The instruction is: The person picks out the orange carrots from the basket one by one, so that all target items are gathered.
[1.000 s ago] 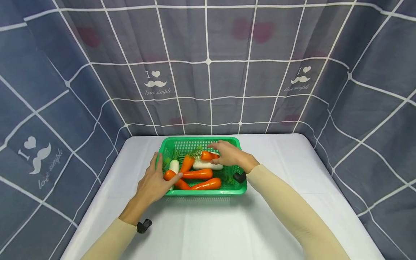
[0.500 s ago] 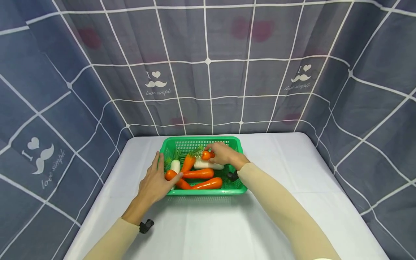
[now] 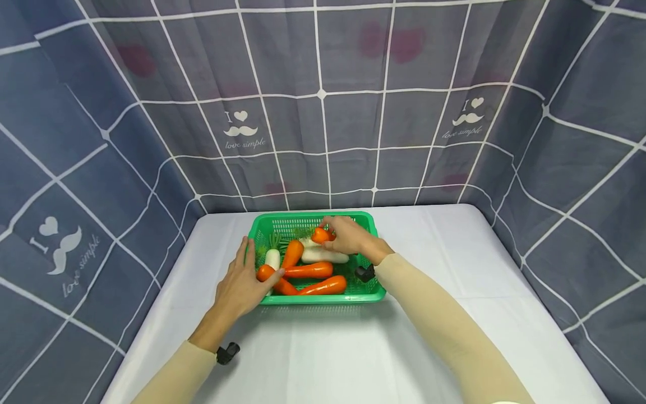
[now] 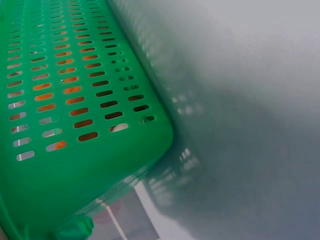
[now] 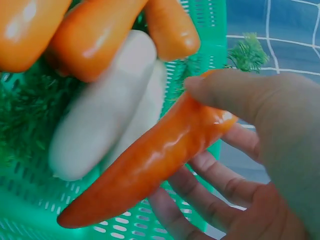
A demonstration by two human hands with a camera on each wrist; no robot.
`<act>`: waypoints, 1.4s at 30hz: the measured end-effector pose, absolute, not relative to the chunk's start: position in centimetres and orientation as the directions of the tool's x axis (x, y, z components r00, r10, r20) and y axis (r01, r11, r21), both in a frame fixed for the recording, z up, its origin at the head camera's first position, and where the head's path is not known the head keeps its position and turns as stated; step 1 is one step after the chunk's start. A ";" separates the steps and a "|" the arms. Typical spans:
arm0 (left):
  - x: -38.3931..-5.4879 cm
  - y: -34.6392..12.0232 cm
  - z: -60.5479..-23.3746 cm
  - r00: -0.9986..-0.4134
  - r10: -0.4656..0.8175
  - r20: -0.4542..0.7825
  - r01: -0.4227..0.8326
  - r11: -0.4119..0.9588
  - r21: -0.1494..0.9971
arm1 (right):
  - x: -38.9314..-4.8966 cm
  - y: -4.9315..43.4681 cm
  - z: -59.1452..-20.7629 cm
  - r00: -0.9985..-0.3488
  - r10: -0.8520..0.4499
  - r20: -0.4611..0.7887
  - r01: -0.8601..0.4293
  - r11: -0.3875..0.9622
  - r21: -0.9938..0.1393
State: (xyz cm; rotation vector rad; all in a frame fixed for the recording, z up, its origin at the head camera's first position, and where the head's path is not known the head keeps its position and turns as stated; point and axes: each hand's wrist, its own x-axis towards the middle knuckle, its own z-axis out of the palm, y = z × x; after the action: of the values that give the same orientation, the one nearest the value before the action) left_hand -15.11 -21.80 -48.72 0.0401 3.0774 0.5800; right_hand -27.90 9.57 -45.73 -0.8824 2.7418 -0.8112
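Note:
A green plastic basket [image 3: 323, 299] holds orange carrots and white radishes with green tops. My right hand [image 3: 348, 234] is over its far right part. It pinches a carrot [image 5: 155, 160] near the thick end, between thumb and fingers; the tapered end points down to the left in the right wrist view, and a leafy top [image 5: 248, 52] shows past the thumb. Beneath that carrot lies a white radish [image 3: 324, 256]. My left hand [image 3: 241, 286] rests at the basket's left side, fingers straight along the rim. Its thumb reaches over a carrot [image 3: 282, 285] in the near left corner.
A white-covered table [image 3: 323, 348] bears the basket near its back edge. Grey-blue checked curtains [image 3: 323, 123] hang behind and on both sides. Other carrots [image 3: 310, 270] lie in the basket's middle and front. In the left wrist view, the slotted basket wall [image 4: 75, 100] fills the left part.
My right hand has closed round the carrot at the back of the basket, then lifted it slightly, uncovering more white radish below. The left hand stays at the basket's side.

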 end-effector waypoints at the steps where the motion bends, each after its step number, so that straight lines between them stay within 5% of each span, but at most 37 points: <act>1: -15.1 -21.8 -48.7 -1.000 0.026 -0.007 0.022 0.932 0.363 | -27.7 9.5 -45.4 -0.820 -0.572 0.030 -0.493 0.678 -0.544; 22: -14.7 -22.3 -48.7 -1.000 0.009 -0.022 0.000 0.930 0.366 | -26.9 14.6 -41.1 -0.932 -0.347 0.107 -0.333 0.696 -0.636; 42: -15.1 -21.8 -48.7 -1.000 0.024 0.002 0.023 0.930 0.366 | -26.2 24.3 -45.5 -0.987 -0.141 0.073 -0.154 0.737 -0.658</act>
State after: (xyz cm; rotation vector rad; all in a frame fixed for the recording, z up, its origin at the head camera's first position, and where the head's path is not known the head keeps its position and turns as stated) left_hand -15.10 -21.82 -48.72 0.0381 3.0842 0.5848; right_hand -26.25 24.31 -45.45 -0.2505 2.9447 -1.1173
